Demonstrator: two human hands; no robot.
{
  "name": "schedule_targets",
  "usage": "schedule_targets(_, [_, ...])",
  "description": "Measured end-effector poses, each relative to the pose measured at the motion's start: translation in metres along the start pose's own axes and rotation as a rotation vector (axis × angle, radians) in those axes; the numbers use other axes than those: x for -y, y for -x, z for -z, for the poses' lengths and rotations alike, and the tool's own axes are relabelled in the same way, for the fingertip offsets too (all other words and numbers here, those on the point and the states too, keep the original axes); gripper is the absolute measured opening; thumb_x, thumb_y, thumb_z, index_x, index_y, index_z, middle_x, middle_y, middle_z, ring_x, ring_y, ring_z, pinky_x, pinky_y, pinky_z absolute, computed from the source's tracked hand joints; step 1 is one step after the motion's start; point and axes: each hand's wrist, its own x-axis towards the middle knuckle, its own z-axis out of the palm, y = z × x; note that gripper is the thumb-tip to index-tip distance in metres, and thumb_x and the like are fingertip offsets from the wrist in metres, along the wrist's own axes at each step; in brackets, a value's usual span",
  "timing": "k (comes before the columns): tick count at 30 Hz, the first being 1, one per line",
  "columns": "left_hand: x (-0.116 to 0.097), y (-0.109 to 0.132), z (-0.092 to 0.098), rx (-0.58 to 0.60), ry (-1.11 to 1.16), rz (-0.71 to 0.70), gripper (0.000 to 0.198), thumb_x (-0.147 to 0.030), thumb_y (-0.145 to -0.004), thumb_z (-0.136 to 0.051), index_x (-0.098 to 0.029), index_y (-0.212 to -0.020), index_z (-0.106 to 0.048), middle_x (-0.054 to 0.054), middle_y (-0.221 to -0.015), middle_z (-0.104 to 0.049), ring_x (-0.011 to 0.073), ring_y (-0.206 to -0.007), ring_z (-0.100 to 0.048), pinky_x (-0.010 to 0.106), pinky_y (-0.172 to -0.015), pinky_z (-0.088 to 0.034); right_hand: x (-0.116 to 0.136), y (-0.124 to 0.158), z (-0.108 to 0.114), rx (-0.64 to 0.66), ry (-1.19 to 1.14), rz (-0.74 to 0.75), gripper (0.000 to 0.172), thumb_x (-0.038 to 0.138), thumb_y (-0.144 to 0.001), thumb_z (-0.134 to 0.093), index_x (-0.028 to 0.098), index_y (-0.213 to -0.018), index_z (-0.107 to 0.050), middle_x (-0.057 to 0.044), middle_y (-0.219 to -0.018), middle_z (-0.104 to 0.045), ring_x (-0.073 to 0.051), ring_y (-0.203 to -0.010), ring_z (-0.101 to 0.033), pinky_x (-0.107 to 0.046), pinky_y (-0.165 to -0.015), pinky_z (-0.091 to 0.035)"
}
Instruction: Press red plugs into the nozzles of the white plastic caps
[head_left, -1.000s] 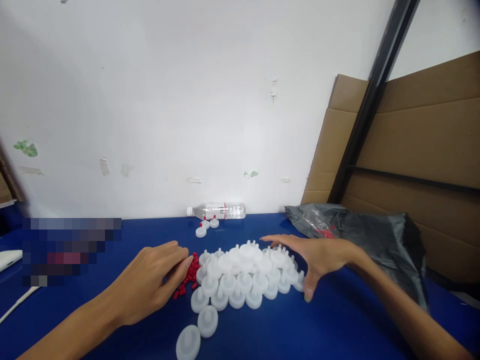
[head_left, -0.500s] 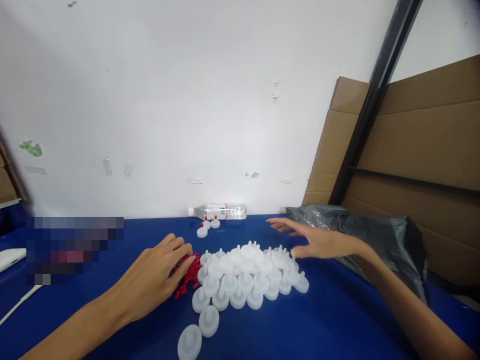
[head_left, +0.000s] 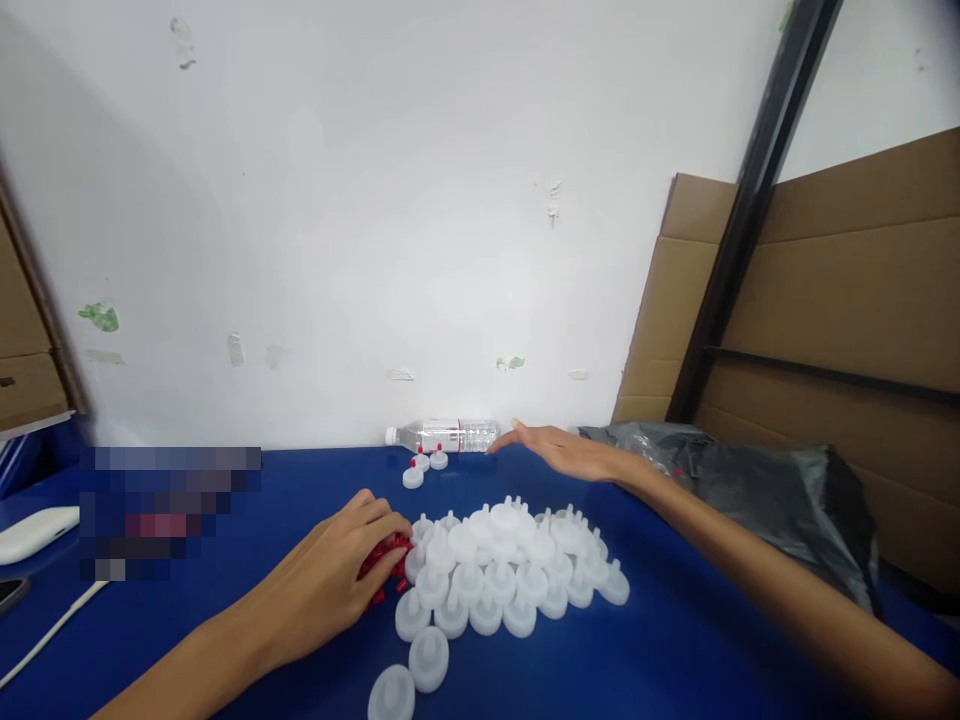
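My left hand [head_left: 360, 555] curls its fingers and thumb around a heap of small red caps [head_left: 391, 558], which it partly covers. Right beside that heap lies a spread pile of white translucent nozzle lids [head_left: 499, 575], their spouts mostly pointing up. Beyond the pile, my right hand [head_left: 559, 450] hangs in the air with its fingers stretched out to the left and nothing visible in it. Its fingertips overlap the right end of a clear plastic bottle [head_left: 442, 436] in view; I cannot tell whether they touch. Three lids with red tips [head_left: 413, 476] stand in front of the bottle.
A blue tabletop [head_left: 315, 480] meets a white wall behind. At right are a dark plastic bag [head_left: 780, 510], cardboard [head_left: 840, 300] and a black metal post [head_left: 742, 240]. On the left lie a white device [head_left: 37, 533], a white cable [head_left: 52, 628] and a blurred-out patch.
My right hand has moved left and away from me, from the lids' right side toward the bottle. My left hand stays at the red caps, covering more of them. The view has shifted slightly.
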Motion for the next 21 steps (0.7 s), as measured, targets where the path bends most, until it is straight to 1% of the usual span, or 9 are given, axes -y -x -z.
schedule_targets(5, [-0.003, 0.001, 0.003, 0.008, -0.005, -0.019, 0.026, -0.029, -0.107, -0.042, -0.024, -0.101, -0.066, 0.004, -0.097, -0.066, 0.0213, -0.091, -0.055, 0.032, -0.079, -0.046, 0.008, -0.041, -0.008, 0.187, -0.004, -0.009, 0.079, 0.080, -0.097, -0.015, 0.036, -0.141, -0.063, 0.003, -0.156, -0.051, -0.032, -0.150, -0.036, -0.051, -0.126, -0.021])
schedule_targets(8, [-0.003, 0.001, 0.004, 0.001, -0.006, -0.029, 0.025, -0.028, -0.107, -0.042, -0.023, -0.101, -0.066, 0.004, -0.097, -0.066, 0.0211, -0.090, -0.055, 0.033, -0.081, -0.046, 0.008, -0.060, -0.015, 0.241, -0.001, -0.008, 0.081, 0.084, -0.094, -0.017, 0.036, -0.143, -0.061, 0.003, -0.161, -0.044, -0.033, -0.153, -0.030, -0.050, -0.128, -0.016])
schedule_targets(10, [-0.004, 0.001, 0.005, -0.001, -0.010, -0.024, 0.024, -0.028, -0.107, -0.042, -0.023, -0.102, -0.065, 0.005, -0.098, -0.066, 0.0212, -0.091, -0.055, 0.033, -0.082, -0.047, 0.005, -0.070, -0.019, 0.266, 0.000, -0.004, 0.081, 0.084, -0.093, -0.019, 0.036, -0.146, -0.058, 0.004, -0.162, -0.042, -0.031, -0.153, -0.030, -0.049, -0.128, -0.015])
schedule_targets(13, [-0.006, 0.001, 0.006, 0.004, -0.019, -0.008, 0.024, -0.029, -0.107, -0.042, -0.024, -0.102, -0.065, 0.004, -0.099, -0.066, 0.0210, -0.092, -0.056, 0.033, -0.084, -0.047, 0.000, -0.078, -0.024, 0.298, 0.005, -0.012, 0.082, 0.084, -0.093, -0.020, 0.035, -0.149, -0.054, 0.002, -0.162, -0.043, -0.032, -0.153, -0.031, -0.051, -0.128, -0.016])
schedule_targets(16, [-0.008, 0.001, 0.009, 0.014, -0.015, 0.002, 0.025, -0.028, -0.107, -0.041, -0.024, -0.102, -0.065, 0.003, -0.099, -0.066, 0.0203, -0.092, -0.058, 0.033, -0.085, -0.047, -0.002, -0.080, -0.028, 0.322, 0.011, -0.020, 0.084, 0.084, -0.093, -0.019, 0.033, -0.154, -0.048, 0.001, -0.163, -0.040, -0.033, -0.153, -0.029, -0.054, -0.128, -0.014])
schedule_targets(18, [-0.009, 0.001, 0.010, 0.015, -0.011, 0.005, 0.025, -0.028, -0.107, -0.040, -0.025, -0.103, -0.064, 0.003, -0.100, -0.067, 0.0199, -0.091, -0.059, 0.033, -0.085, -0.047, -0.002, -0.081, -0.030, 0.338, 0.012, -0.009, 0.084, 0.083, -0.094, -0.017, 0.032, -0.155, -0.045, 0.001, -0.164, -0.039, -0.031, -0.154, -0.027, -0.051, -0.129, -0.014])
schedule_targets(21, [-0.008, 0.001, 0.011, 0.004, -0.020, 0.004, 0.025, -0.028, -0.107, -0.040, -0.025, -0.103, -0.065, 0.003, -0.099, -0.067, 0.0201, -0.090, -0.059, 0.033, -0.085, -0.048, -0.003, -0.085, -0.032, 0.345, 0.020, 0.014, 0.082, 0.081, -0.096, -0.016, 0.033, -0.157, -0.042, 0.002, -0.164, -0.039, -0.029, -0.154, -0.029, -0.048, -0.128, -0.019])
